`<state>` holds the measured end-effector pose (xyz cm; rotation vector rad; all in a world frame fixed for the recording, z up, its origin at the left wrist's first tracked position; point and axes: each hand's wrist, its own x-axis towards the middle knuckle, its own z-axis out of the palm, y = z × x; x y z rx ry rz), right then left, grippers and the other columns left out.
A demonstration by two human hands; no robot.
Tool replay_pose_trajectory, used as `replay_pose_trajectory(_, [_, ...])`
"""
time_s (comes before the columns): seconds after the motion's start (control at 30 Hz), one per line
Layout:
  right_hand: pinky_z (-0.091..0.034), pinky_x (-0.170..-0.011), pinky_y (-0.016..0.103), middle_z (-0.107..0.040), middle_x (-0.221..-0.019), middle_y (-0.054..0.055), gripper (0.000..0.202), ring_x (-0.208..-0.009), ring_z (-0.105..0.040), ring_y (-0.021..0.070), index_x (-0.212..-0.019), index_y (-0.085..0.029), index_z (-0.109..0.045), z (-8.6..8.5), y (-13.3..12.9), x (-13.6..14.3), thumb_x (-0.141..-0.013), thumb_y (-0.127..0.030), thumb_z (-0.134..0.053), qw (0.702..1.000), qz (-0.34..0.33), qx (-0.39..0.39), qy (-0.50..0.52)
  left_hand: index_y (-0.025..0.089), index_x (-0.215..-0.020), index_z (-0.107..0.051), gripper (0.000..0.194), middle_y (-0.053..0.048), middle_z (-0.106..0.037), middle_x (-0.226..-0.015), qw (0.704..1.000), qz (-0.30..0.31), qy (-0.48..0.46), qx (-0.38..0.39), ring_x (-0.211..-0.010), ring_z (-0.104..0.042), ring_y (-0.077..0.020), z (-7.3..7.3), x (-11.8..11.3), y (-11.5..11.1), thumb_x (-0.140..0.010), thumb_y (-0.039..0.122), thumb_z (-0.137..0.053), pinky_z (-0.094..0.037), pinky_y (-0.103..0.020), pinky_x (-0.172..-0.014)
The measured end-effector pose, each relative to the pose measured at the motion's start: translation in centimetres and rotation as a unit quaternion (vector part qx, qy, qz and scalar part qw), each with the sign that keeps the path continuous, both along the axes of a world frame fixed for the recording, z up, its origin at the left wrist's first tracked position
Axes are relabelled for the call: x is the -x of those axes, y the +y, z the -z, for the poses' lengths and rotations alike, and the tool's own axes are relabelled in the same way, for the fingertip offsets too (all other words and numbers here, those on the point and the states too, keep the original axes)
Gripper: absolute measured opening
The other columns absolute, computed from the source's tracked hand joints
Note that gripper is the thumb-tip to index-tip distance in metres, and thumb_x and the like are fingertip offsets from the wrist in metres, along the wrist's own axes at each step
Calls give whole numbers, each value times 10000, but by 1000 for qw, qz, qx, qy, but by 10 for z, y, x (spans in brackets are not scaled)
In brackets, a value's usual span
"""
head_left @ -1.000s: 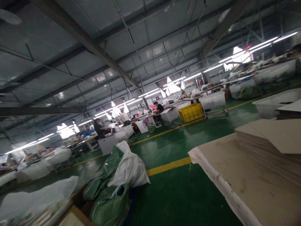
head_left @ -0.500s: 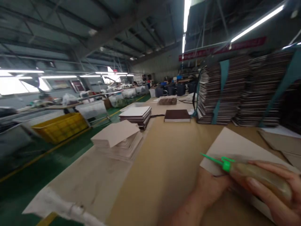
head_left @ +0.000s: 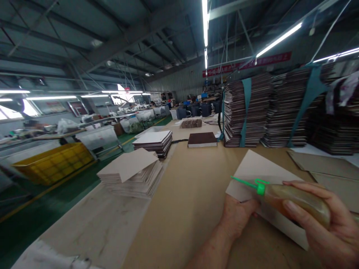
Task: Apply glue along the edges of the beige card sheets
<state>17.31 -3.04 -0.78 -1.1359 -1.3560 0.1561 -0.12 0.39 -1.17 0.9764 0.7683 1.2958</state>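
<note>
My right hand (head_left: 328,224) grips a squeeze bottle (head_left: 294,200) of amber glue with a green nozzle pointing left. Beneath the bottle a grey cardboard sheet (head_left: 258,172) lies flat on the brown paper-covered table (head_left: 182,198). My left hand (head_left: 238,218) rests on the near left edge of that sheet, fingers tucked under the bottle.
A stack of grey sheets (head_left: 131,173) sits at the table's left side, with a dark-edged stack (head_left: 153,141) and a brown pad (head_left: 202,139) behind. Tall strapped bundles (head_left: 246,112) line the back right. A yellow crate (head_left: 53,162) stands on the green floor left.
The view swung from the factory floor to the table. Since half a second ago it has steadied; my hands, bottle and sheet sit slightly further left and higher in view.
</note>
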Motion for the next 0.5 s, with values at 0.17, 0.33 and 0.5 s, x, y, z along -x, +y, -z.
replay_pose_trajectory(0.17, [-567,-961,617,-694,-1217,88,384,-1099,-683,415,-1213,-345,-689,-15,-3,-2,-966,-632,-751,997,-27,-44,-65,168,-918,-767,326,-4,-696,-769,1000,-7,-6,-9,-672,-570,-159,0,2,0,-607,253,-820,-429,-259,-550])
replay_pose_trajectory(0.33, [-585,-856,470,-689,-1170,68,294,-1053,-698,324,-1267,-312,-652,-24,-11,-1,-1084,-543,-652,976,-75,-86,-186,164,-992,-828,408,-46,-786,-893,999,23,-15,-39,-741,-624,-184,-4,-1,-2,-645,355,-925,-450,-269,-602])
replay_pose_trajectory(0.5, [-579,-815,416,-684,-1148,60,245,-1011,-704,276,-1258,-283,-649,-31,-16,-1,-1127,-487,-615,960,-68,-120,-243,173,-976,-832,416,-38,-779,-866,998,22,-6,-62,-736,-618,-184,-3,1,-3,-664,420,-950,-465,-288,-653])
